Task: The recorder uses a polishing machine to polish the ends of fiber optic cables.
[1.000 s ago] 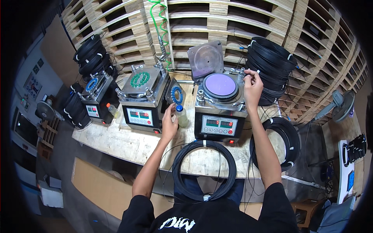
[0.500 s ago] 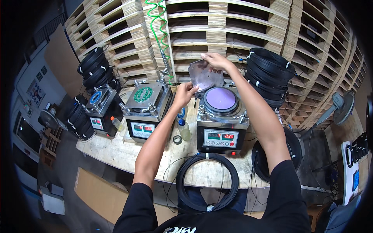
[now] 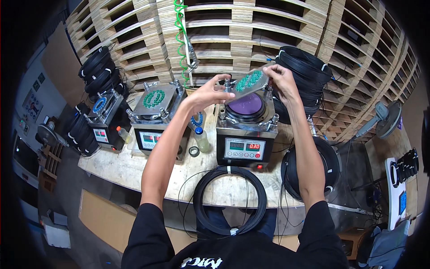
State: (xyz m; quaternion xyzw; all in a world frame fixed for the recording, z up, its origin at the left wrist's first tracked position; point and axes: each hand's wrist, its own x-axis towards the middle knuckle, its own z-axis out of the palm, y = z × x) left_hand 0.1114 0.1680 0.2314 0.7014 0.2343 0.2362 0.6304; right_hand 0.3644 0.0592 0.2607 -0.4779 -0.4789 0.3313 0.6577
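Quick change note: a half second back, the square grey metal plate [image 3: 262, 84] stands upright behind the round purple disc [image 3: 246, 106], its bare face to you. Now it's tipped over the disc's rear part, its ring of small green pieces [image 3: 249, 80] facing up. Tilted, right side higher, and not lying flat on the disc; whether its lower edge touches anything, can't tell. So, as I judge it, the plate is turned over but not seated on the machine.

Your right hand [image 3: 283, 81] pinches the plate's upper right corner between thumb and fingers. Your left hand [image 3: 208, 94] is at the lower left corner, thumb against the edge, forefinger lifted away and bent; whether that grip closes on the plate, can't tell.

Disc sits on the boxy silver-topped machine [image 3: 244, 129], metal posts at its corners. Left of it on the wooden desk [image 3: 112, 162]: the clear blue-capped bottle [image 3: 203, 143], upright, with the small dark ring [image 3: 194, 151] just beside it. Coil of black cable [image 3: 262, 197] lies in front, at the near edge.
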